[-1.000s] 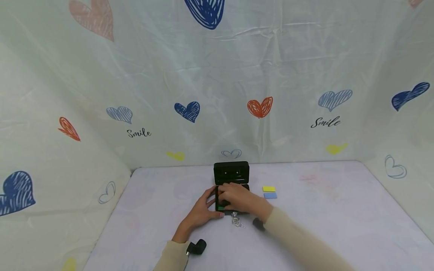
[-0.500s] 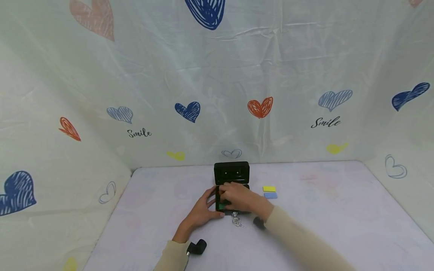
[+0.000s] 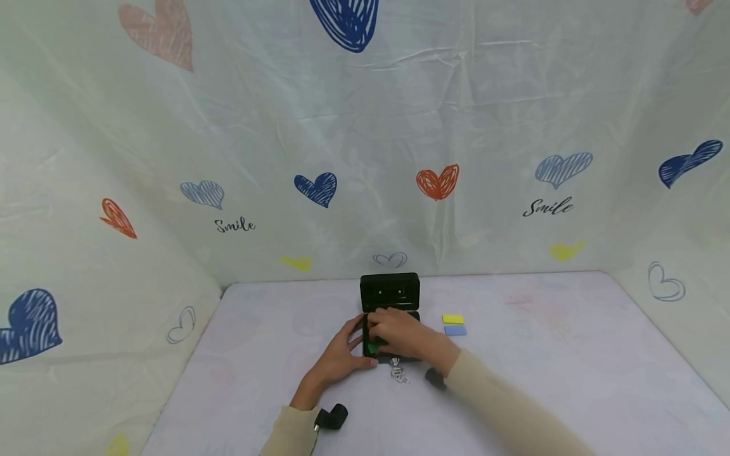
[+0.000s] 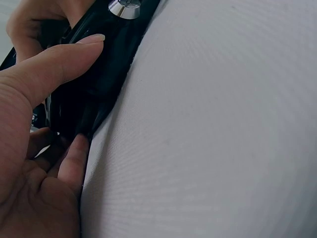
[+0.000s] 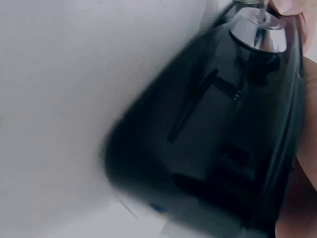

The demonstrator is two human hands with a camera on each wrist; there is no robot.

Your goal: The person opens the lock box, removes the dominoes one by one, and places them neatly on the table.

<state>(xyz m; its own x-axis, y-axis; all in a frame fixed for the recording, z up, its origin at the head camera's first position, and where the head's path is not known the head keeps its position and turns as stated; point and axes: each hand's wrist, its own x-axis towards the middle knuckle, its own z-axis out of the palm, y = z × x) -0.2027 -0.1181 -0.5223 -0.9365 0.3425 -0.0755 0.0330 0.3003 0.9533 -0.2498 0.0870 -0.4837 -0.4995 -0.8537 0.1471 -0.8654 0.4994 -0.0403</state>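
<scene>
In the head view a small black cash box (image 3: 390, 292) stands on the table with its lid raised at the back. Keys (image 3: 398, 372) hang from the silver lock (image 5: 258, 30) on its front wall. My left hand (image 3: 338, 358) grips the box's left end, thumb against the front wall and fingers along the side. Bent over the opening, my right hand (image 3: 403, 333) reaches inside with its fingers down. Something flat and green (image 3: 374, 347) shows below those fingers; I cannot tell whether they pinch it. The wrist views hide the box's inside.
Right of the box, a yellow pad (image 3: 453, 319) and a blue pad (image 3: 455, 330) lie flat on the white tabletop (image 3: 542, 348). A pale sheet (image 3: 365, 221) printed with hearts rises behind the table's back edge.
My right hand stirs only slightly inside the box, and a bit more of the green thing shows beneath it than a second ago. The left hand holds its place.
</scene>
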